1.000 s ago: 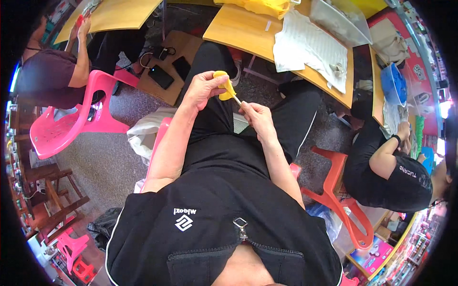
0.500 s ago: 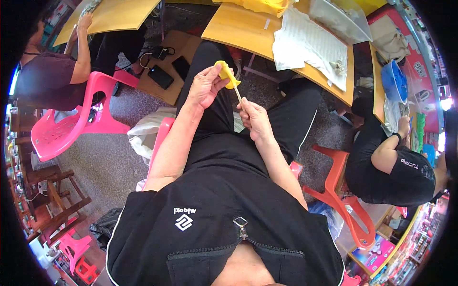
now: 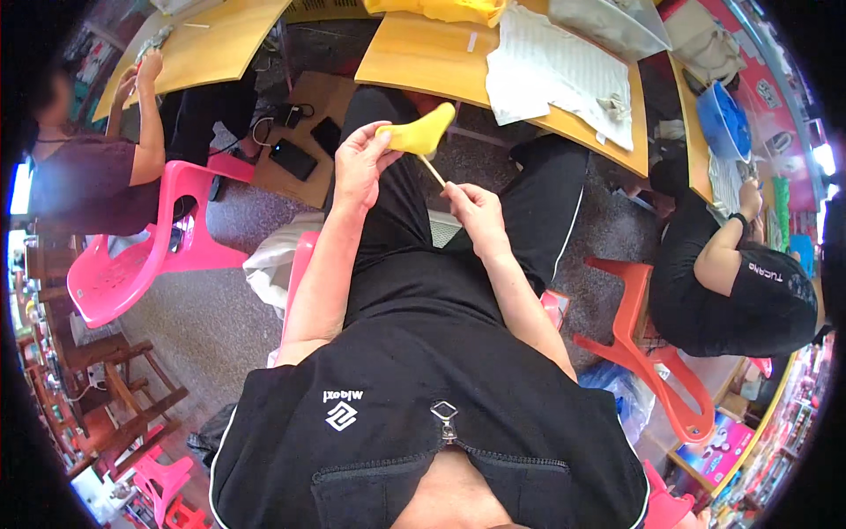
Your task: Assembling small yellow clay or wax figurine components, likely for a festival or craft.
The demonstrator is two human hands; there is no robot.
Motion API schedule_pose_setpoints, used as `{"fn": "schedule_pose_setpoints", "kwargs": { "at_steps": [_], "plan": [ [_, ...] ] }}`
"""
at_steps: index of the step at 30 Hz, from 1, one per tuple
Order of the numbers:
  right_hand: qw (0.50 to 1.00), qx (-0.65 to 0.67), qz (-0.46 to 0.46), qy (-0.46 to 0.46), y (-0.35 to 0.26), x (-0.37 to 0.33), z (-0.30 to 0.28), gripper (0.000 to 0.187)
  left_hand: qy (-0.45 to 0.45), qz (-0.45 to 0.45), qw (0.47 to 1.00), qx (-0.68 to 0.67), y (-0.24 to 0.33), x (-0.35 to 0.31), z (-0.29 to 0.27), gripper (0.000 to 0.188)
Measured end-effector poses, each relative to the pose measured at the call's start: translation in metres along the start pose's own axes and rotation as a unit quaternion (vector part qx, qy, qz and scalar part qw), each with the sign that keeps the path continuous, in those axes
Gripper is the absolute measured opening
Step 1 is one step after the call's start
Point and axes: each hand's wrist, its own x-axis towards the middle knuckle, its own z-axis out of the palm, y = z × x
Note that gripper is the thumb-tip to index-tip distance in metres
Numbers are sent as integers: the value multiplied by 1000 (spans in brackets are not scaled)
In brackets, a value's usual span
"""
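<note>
Over my lap, my left hand [image 3: 359,167] pinches the left end of a small, soft yellow piece [image 3: 423,131], shaped like a little sock or horn. Its rounded tip points up and to the right. A thin pale stick [image 3: 431,170] runs up to the underside of the yellow piece. I cannot see whether its upper end is inside. Around the lower end of the stick, the fingers of my right hand [image 3: 478,216] are closed.
A wooden table [image 3: 423,57] ahead bears a white ribbed cloth [image 3: 560,75], a yellow bundle [image 3: 454,7] and a clear bin [image 3: 608,22]. Co-workers sit left and right. Pink [image 3: 159,238] and red [image 3: 630,326] chairs flank me; phones [image 3: 293,160] lie on cardboard.
The yellow piece was bunched and folded over the stick's top; now it is spread out, smooth and pointing right. My left hand has shifted slightly left, my right hand slightly right.
</note>
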Motion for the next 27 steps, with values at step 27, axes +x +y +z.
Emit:
{"fn": "schedule_pose_setpoints", "kwargs": {
  "at_steps": [27],
  "plan": [
    [984, 158, -71, -42, -6, -6, 1, 18, -150, -32, 975, 159, 57, -8, 0, 36]
  ]
}}
